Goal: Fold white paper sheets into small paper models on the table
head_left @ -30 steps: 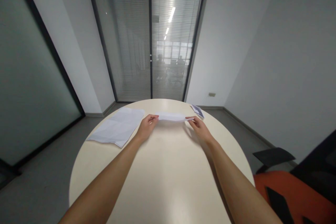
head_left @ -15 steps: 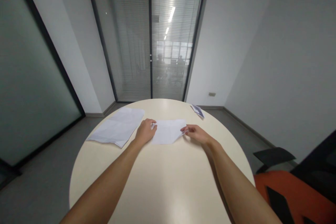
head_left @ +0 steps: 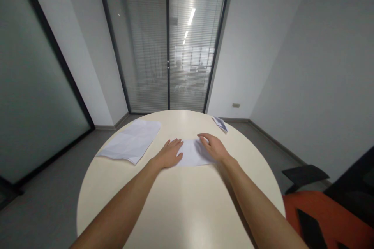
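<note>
A small white sheet of paper (head_left: 191, 155) lies on the round cream table (head_left: 181, 198) between my hands. My left hand (head_left: 170, 153) rests flat over the paper's left side, its fingers spread. Above the right side of the sheet is my right hand (head_left: 214, 146), fingers stretched out and thumb apart, casting a shadow on the paper. It grips nothing; whether it touches the sheet I cannot tell. The right edge of the paper is hidden under that hand.
Larger creased white sheets (head_left: 131, 138) lie at the table's left side. A folded printed paper (head_left: 220, 123) sits near the far right edge. To the right stands an orange chair (head_left: 330, 218) with a black armrest (head_left: 305, 175). Behind the table are glass doors (head_left: 168, 46) with blinds.
The paper has come down flat and shifted slightly right and nearer. Both hands have let go of its edges; my left hand has spread out on it, and my right has opened over it.
</note>
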`<state>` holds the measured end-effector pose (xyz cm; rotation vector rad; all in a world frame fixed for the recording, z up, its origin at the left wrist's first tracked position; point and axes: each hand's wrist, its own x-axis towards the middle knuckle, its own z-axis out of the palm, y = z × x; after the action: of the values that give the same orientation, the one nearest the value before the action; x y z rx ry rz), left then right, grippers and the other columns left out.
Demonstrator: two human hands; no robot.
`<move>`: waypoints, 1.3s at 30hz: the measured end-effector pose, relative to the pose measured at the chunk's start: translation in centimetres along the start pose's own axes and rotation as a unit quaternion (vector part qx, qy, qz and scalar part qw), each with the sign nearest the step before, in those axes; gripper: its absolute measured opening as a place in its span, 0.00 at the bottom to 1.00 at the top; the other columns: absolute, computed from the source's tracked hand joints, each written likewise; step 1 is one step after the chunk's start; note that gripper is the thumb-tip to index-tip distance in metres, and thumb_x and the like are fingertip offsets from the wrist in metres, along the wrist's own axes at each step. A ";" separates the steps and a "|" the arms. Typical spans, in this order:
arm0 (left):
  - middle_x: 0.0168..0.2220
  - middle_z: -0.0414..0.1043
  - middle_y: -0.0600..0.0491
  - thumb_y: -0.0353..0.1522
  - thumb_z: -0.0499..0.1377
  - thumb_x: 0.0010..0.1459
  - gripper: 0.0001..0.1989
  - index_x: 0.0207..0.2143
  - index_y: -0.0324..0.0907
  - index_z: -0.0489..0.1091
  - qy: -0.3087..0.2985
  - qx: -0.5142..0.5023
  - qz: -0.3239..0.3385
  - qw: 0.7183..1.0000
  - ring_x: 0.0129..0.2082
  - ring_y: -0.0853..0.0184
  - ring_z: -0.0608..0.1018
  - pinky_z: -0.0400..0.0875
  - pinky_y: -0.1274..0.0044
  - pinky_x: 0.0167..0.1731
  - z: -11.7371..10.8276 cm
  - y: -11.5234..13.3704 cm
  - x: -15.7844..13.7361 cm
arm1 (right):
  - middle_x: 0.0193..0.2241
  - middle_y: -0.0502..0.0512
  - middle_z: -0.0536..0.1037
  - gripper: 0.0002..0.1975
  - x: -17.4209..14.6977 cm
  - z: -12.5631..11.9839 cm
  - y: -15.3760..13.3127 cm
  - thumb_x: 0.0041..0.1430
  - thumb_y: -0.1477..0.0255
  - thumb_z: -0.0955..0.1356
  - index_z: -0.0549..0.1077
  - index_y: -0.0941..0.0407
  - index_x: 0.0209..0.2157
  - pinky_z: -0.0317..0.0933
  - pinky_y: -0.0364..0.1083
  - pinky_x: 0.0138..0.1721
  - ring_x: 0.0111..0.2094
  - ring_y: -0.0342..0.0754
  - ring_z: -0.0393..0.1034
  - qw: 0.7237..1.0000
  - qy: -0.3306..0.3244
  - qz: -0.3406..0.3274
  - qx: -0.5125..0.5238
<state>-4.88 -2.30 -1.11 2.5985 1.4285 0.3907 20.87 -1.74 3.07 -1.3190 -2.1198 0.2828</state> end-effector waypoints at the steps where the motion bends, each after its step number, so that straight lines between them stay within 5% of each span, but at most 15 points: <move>1: 0.71 0.51 0.44 0.39 0.47 0.67 0.29 0.68 0.41 0.56 -0.005 -0.002 0.004 1.000 0.72 0.57 0.53 0.44 0.60 0.69 0.0 0.2 0.0 | 0.57 0.61 0.76 0.25 0.0 0.8 -0.6 0.72 0.59 0.56 0.73 0.55 0.58 0.59 0.54 0.61 0.58 0.56 0.70 1.000 -0.022 -0.015 0.002; 4: 0.72 0.48 0.44 0.40 0.44 0.69 0.29 0.69 0.40 0.53 -0.023 -0.003 0.000 1.000 0.72 0.58 0.50 0.44 0.61 0.69 -0.1 0.6 0.1 | 0.67 0.62 0.63 0.30 -0.5 3.3 -2.0 0.72 0.58 0.54 0.61 0.57 0.67 0.48 0.54 0.68 0.68 0.55 0.56 0.991 -0.120 -0.043 -0.034; 9: 0.73 0.44 0.43 0.42 0.41 0.70 0.32 0.71 0.37 0.49 -0.051 0.013 -0.018 0.998 0.73 0.55 0.48 0.44 0.58 0.69 -0.3 0.7 0.2 | 0.73 0.57 0.45 0.35 -0.9 4.3 -1.9 0.71 0.53 0.52 0.50 0.56 0.72 0.34 0.62 0.70 0.73 0.59 0.35 0.970 -0.213 0.046 -0.110; 15: 0.73 0.44 0.43 0.43 0.42 0.70 0.31 0.70 0.37 0.51 -0.045 0.038 -0.063 0.996 0.72 0.50 0.49 0.45 0.55 0.68 -0.6 1.0 0.0 | 0.73 0.59 0.43 0.37 -0.6 3.0 0.1 0.71 0.52 0.52 0.47 0.59 0.72 0.33 0.64 0.69 0.73 0.61 0.35 0.954 -0.177 0.165 -0.175; 19: 0.71 0.53 0.41 0.37 0.46 0.70 0.28 0.69 0.36 0.54 0.014 0.063 -0.091 0.994 0.71 0.51 0.55 0.46 0.56 0.68 -1.1 1.4 0.2 | 0.73 0.63 0.45 0.36 -0.6 3.3 0.0 0.71 0.53 0.52 0.48 0.61 0.72 0.30 0.67 0.68 0.72 0.63 0.36 0.950 -0.154 0.186 -0.196; 22: 0.70 0.54 0.43 0.33 0.48 0.68 0.27 0.68 0.38 0.55 0.057 0.060 -0.053 0.995 0.70 0.56 0.57 0.46 0.61 0.69 -1.3 1.8 0.3 | 0.72 0.66 0.47 0.36 -0.7 3.7 -0.4 0.71 0.55 0.53 0.50 0.63 0.71 0.31 0.66 0.68 0.72 0.64 0.37 0.951 -0.137 0.190 -0.204; 26: 0.72 0.48 0.44 0.42 0.48 0.69 0.31 0.70 0.40 0.51 0.005 0.017 0.016 1.000 0.72 0.55 0.52 0.46 0.61 0.69 -0.5 2.5 0.3 | 0.71 0.67 0.51 0.33 -0.7 3.6 -0.5 0.72 0.57 0.55 0.55 0.63 0.69 0.33 0.67 0.67 0.72 0.65 0.38 0.956 -0.116 0.169 -0.208; 30: 0.73 0.45 0.44 0.46 0.44 0.70 0.32 0.70 0.40 0.53 -0.044 0.000 -0.007 0.999 0.72 0.52 0.49 0.46 0.58 0.69 0.3 2.3 0.2 | 0.71 0.64 0.54 0.27 -0.8 3.3 -0.9 0.72 0.61 0.56 0.63 0.60 0.65 0.33 0.65 0.68 0.72 0.61 0.41 0.971 -0.100 0.088 -0.198; 34: 0.73 0.45 0.45 0.48 0.44 0.69 0.34 0.70 0.41 0.52 -0.039 -0.008 0.002 0.999 0.73 0.53 0.49 0.45 0.59 0.69 0.3 1.6 0.3 | 0.71 0.60 0.52 0.28 -0.9 3.8 -1.9 0.73 0.59 0.53 0.59 0.56 0.68 0.33 0.64 0.69 0.72 0.57 0.44 0.981 -0.147 -0.013 -0.128; 39: 0.73 0.46 0.45 0.48 0.43 0.69 0.34 0.70 0.39 0.52 -0.042 -0.002 0.003 0.999 0.72 0.55 0.50 0.46 0.61 0.69 0.0 1.2 0.4 | 0.72 0.61 0.47 0.35 -0.8 4.4 -1.6 0.71 0.54 0.54 0.51 0.59 0.71 0.37 0.64 0.69 0.72 0.60 0.38 0.972 -0.206 0.029 -0.109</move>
<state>-3.74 -2.60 -0.71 2.5840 1.3927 0.2811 17.28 -2.59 0.14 -1.5575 -2.5189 0.3834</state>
